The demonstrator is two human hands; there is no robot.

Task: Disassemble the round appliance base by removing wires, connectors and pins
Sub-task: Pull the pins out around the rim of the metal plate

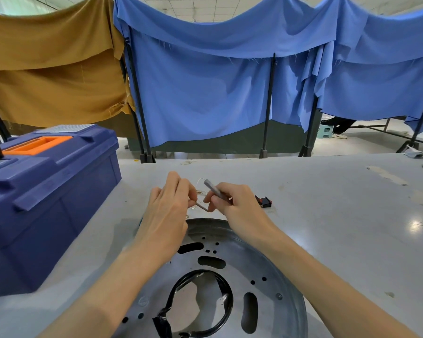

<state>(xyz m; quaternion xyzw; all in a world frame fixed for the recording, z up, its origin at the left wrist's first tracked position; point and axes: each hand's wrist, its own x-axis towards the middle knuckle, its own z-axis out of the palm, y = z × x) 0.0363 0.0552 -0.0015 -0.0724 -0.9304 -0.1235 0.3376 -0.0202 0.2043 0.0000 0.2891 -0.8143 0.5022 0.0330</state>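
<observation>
Round appliance base (244, 257), left grip (166, 211) pinching brown wire (202, 206), right grip (237, 207) holding grey sleeve (211, 189) (toolbox (47, 191) beside)

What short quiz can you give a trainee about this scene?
1. True or false: the black cable lies outside the base.
2. What lies on the table just to the right of the right hand, which holds a grey rod?
A) a black-red part
B) a screwdriver
C) a roll of tape
3. Fill in: the left hand pinches a thin ___.

Key:
1. False: it loops in the base's centre hole.
2. A, the black-red part.
3. wire.
</observation>
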